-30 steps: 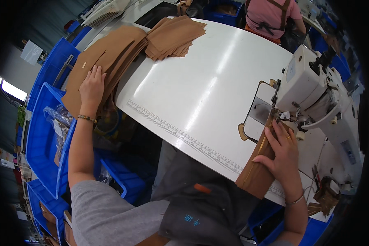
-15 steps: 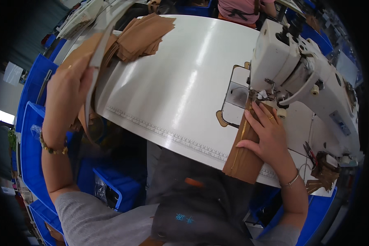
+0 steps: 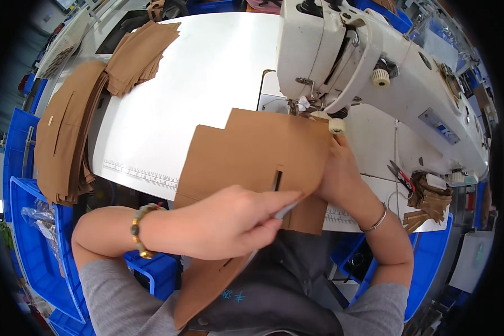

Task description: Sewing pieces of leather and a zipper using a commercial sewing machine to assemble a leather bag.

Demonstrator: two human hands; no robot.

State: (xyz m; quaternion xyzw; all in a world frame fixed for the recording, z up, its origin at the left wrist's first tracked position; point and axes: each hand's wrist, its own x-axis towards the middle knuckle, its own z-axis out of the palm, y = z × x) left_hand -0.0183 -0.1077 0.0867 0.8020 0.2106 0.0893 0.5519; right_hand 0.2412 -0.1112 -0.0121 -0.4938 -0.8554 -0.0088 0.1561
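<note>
A large brown leather-like panel [image 3: 238, 151] with a slot and stepped edge lies before a white sewing machine [image 3: 313, 50], its far edge close to the presser foot [image 3: 297, 106]. My left hand [image 3: 243, 221] pinches the panel's near edge, where a pale underside shows, and part of it hangs down over my apron. A narrower brown piece [image 3: 308, 215] shows beneath the panel, on the table's front edge. My right hand [image 3: 340, 171] is at the panel's right edge below the machine head; its fingers are mostly hidden behind the panel.
At the left stand a stack of large brown panels [image 3: 59, 129] and a fanned stack of smaller brown pieces [image 3: 140, 59]. Red-handled scissors [image 3: 400, 175] and brown scraps [image 3: 431, 196] lie at the right. Blue bins [image 3: 45, 252] flank the white table [image 3: 218, 61].
My left hand has brought the large panel from the left stack over to the machine. My right hand lay flat on the narrower piece and is now partly behind the panel. The view has shifted right.
</note>
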